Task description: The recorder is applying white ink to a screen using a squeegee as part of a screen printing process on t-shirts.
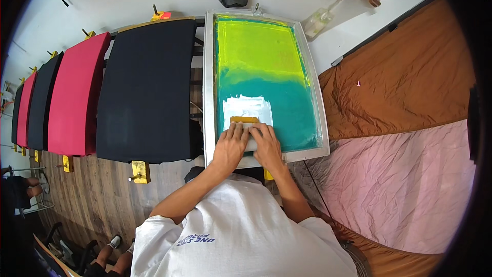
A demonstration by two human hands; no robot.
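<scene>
Squeegee [244, 119]: small straight tool with a yellow-brown strip and a pale body, centre of the frame, on the rectangular teal and yellow-green mesh [292, 113]
Left hand [230, 146]: fingers close together, bent over the squeegee's left part
Right hand [266, 146]: fingers bent over its right part, just beside the left hand; thumb positions cannot be told
White ink patch [247, 105]: roughly square, spread around the squeegee's upper side
Mesh colours: teal in the lower part, yellow-green above
Border: pale rectangular metal rim [209, 72] around the mesh
Left of frame: black cloth-covered board [146, 92], then a red-pink cloth-covered board [77, 97]
Right of frame: crinkled brown cloth [394, 66] above crinkled pink cloth [400, 184]
</scene>
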